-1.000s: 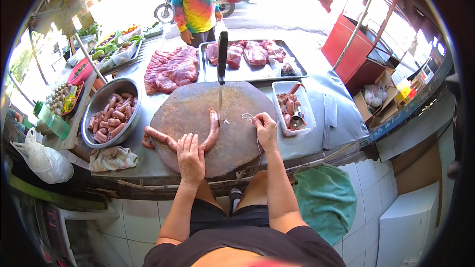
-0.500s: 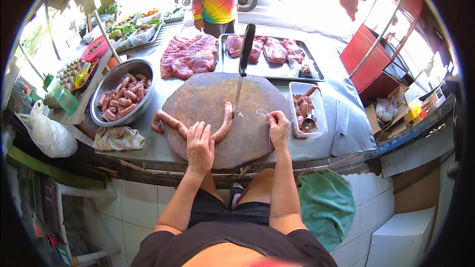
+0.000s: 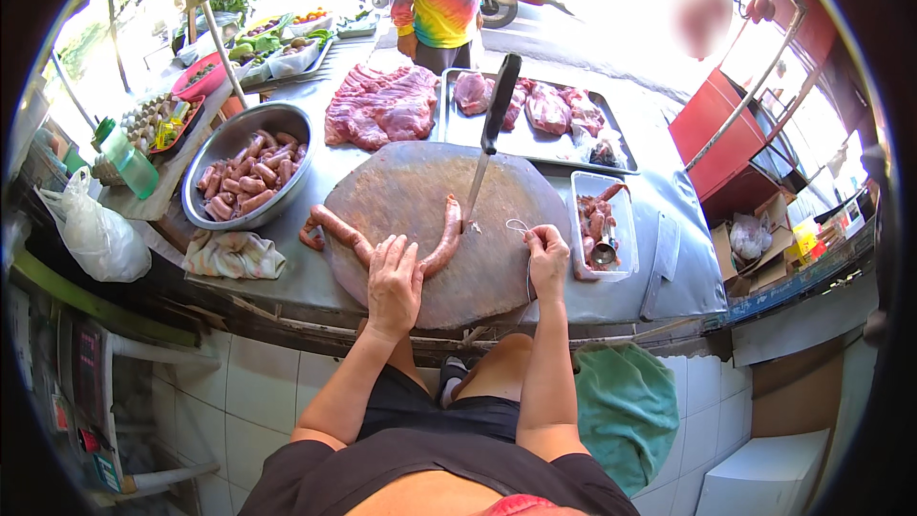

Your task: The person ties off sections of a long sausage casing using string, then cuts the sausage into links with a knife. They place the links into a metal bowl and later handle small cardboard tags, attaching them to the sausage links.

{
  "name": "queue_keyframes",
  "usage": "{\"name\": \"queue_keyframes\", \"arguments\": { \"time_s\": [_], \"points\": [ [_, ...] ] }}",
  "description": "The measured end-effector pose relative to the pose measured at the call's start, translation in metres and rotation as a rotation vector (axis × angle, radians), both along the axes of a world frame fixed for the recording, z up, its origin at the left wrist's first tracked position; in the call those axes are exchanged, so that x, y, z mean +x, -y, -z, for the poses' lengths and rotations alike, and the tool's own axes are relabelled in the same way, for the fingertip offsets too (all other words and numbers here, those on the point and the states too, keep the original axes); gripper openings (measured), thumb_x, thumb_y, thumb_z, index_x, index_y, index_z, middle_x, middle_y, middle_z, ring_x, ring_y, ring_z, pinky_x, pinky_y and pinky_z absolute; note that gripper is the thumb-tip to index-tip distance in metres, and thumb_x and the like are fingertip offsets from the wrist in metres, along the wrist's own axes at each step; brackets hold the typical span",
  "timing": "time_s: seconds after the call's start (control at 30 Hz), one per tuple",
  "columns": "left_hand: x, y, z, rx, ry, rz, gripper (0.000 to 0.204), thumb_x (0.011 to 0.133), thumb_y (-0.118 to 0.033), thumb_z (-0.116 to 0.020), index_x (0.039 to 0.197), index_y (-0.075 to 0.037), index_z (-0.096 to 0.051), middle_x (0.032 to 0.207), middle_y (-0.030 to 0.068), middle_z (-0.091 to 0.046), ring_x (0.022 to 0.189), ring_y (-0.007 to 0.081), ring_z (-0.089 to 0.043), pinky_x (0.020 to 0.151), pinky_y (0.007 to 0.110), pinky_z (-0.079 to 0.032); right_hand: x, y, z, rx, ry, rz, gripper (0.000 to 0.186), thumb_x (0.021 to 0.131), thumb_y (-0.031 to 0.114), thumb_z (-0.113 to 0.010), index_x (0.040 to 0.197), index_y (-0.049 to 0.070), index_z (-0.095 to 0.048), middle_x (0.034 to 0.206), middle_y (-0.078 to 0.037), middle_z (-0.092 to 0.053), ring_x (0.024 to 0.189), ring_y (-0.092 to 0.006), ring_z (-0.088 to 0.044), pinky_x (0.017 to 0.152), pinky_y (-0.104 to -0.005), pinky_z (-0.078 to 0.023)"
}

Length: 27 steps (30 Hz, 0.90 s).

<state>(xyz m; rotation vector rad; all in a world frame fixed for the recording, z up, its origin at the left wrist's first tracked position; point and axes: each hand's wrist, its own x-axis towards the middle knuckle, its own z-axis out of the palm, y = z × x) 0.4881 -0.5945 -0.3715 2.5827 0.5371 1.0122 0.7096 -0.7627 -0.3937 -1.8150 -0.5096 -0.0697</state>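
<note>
A long raw sausage lies bent across a round wooden chopping block. My left hand rests flat over its middle, fingers stretched out, hiding that part. On the right side of the block, my right hand pinches a thin white string between thumb and fingers. The string ends in a small loop and trails down beside the wrist. Between the sausage tip and the string, a black-handled knife stands upright with its point at the wood. A tiny pale scrap lies by the blade.
Sausages fill a metal bowl at left, near a crumpled cloth. Beyond the block are a meat slab and a tray of meat. At right sit a plastic tub and a cleaver. A person stands across the table.
The whole view has shifted slightly, with the table things appearing a little farther right. Both hands keep the same pose on the sausage and the string.
</note>
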Motion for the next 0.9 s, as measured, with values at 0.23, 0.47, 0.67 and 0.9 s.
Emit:
{"name": "queue_keyframes", "arguments": {
  "time_s": [0.23,0.47,0.67,0.9],
  "points": [
    [0.0003,0.0015,0.0014,0.027,0.047,-0.001,0.031,0.091,-0.010,-0.060,0.116,0.007,-0.065,0.126,0.0257,-0.060,0.123,0.0430,-0.053,0.109,0.049,-0.039,-0.0004,0.0005,0.0013,0.001,0.026,0.027,0.010,0.090,0.009,-0.068,0.088,-0.001,-0.065,0.077,-0.013,-0.066,0.070,-0.0211,-0.061,0.069,-0.0349,-0.048],
    [0.0001,0.0006,0.0032,0.020,0.038,0.002,0.032,0.092,-0.012,-0.060,0.118,0.006,-0.065,0.127,0.0241,-0.060,0.125,0.0416,-0.052,0.110,0.049,-0.038,0.0018,-0.0014,0.0024,0.001,0.014,0.025,0.011,0.089,0.009,-0.070,0.089,-0.001,-0.065,0.080,-0.015,-0.067,0.072,-0.0249,-0.062,0.070,-0.0373,-0.048],
    [0.0002,0.0012,0.0043,0.018,0.032,-0.013,0.031,0.091,-0.010,-0.060,0.118,0.006,-0.065,0.127,0.0240,-0.060,0.125,0.0412,-0.052,0.110,0.049,-0.038,0.0011,0.0004,0.0029,-0.003,0.050,0.027,0.008,0.091,0.007,-0.068,0.087,0.000,-0.065,0.075,-0.007,-0.064,0.071,-0.0150,-0.056,0.067,-0.0314,-0.046],
    [0.0005,0.0011,0.0044,0.012,0.019,-0.011,0.031,0.091,-0.010,-0.060,0.118,0.005,-0.065,0.128,0.0235,-0.059,0.126,0.0407,-0.051,0.111,0.048,-0.038,0.0036,0.0001,0.0058,0.008,0.021,0.009,0.011,0.090,0.009,-0.069,0.090,-0.001,-0.065,0.081,-0.015,-0.066,0.073,-0.0253,-0.062,0.070,-0.0376,-0.048]
  ]
}}
